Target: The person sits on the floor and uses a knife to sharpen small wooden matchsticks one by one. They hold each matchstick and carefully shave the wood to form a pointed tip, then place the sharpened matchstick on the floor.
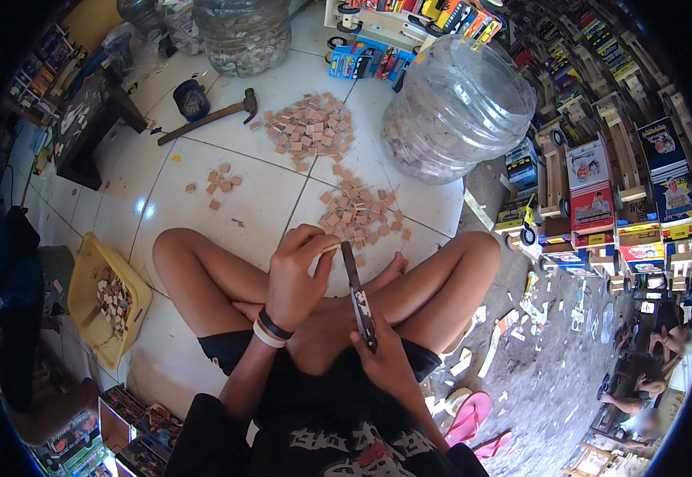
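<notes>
The left hand (302, 258) pinches a small, thin, tan wooden piece (329, 248) just beside the far tip of a long, dark, flat metal-looking tool (355, 288); the right hand's (381, 359) grip wraps its near end. Edge-smoothing seems in hand, next calling for a steady pinch.

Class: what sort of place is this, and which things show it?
Probably a small toy-making workshop: rows of wheeled toy trucks, a hammer, and loose heaps of small brown squares.
</notes>
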Tool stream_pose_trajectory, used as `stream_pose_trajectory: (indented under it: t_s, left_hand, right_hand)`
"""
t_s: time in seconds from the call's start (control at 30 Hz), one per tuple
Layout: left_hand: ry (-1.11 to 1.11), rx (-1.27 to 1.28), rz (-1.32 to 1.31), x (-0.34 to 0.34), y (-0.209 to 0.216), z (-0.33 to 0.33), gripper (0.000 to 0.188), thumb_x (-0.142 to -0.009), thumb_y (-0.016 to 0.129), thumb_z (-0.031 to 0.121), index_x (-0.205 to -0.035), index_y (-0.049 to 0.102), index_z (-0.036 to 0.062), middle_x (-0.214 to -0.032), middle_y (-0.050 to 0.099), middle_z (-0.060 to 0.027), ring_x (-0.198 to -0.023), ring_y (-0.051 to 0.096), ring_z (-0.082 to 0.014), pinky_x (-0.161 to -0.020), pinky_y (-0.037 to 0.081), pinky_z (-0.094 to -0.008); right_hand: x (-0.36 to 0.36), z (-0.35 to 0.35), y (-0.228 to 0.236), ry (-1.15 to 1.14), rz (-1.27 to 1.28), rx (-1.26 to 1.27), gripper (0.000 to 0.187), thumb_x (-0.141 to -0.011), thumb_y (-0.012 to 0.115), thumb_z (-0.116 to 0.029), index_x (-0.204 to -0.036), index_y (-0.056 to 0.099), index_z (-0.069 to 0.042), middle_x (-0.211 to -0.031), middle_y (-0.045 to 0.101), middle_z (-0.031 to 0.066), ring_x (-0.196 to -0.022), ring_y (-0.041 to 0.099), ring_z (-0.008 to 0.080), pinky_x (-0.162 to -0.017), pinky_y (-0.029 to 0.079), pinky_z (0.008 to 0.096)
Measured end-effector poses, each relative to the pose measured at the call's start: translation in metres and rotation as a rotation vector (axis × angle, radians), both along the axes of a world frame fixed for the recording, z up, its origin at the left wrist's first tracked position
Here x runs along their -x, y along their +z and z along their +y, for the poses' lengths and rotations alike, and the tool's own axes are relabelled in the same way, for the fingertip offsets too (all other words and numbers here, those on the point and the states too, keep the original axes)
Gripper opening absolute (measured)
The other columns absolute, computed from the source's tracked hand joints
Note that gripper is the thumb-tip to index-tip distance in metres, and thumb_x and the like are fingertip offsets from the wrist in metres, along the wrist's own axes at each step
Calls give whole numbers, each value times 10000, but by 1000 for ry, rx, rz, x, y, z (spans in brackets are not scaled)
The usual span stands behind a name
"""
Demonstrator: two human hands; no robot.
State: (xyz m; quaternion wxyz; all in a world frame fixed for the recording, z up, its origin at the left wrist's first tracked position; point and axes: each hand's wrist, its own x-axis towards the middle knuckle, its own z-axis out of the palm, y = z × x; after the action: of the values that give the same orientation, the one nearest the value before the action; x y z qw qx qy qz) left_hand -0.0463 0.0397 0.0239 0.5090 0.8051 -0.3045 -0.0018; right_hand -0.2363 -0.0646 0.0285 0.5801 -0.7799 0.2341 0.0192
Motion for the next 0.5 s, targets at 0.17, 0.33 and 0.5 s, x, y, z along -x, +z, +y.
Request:
stream_pose_trajectory:
  t_s: [0.17, 0.33, 0.5]
  left_hand:
    - [21, 12, 16, 0, 1, 3, 227, -832, 726, -81, -1031, 755, 24, -976, 685, -126, -896, 693, -325, -772, 553, -405]
    - [32, 25, 11, -1, 2, 5, 232, -827, 735, -82, -1030, 768, 26, -967, 693, -122, -873, 704, -316, -748, 558, -396]
    - [53, 39, 29, -2, -1, 7, 260, -819, 747, -75, -1051, 781, 36, -961, 699, -129, -873, 709, -313, -760, 560, -380]
  right_hand:
    - [-4, 1, 4, 12, -16, 39, 425, -1027, 653, -104, -1402, 507, 33, -957, 639, 127, -818, 584, 206, -804, 508, 345]
    - [-4, -2, 7, 63, 61, -25, 561, -1024, 625, -77, -1531, 401, 9, -1145, 604, 277, -962, 624, 397, -918, 505, 441]
    - [-6, -7, 5, 90, -33, 7, 623, -1032, 648, -109, -1574, 366, 11, -1037, 575, 144, -885, 556, 240, -843, 489, 356]
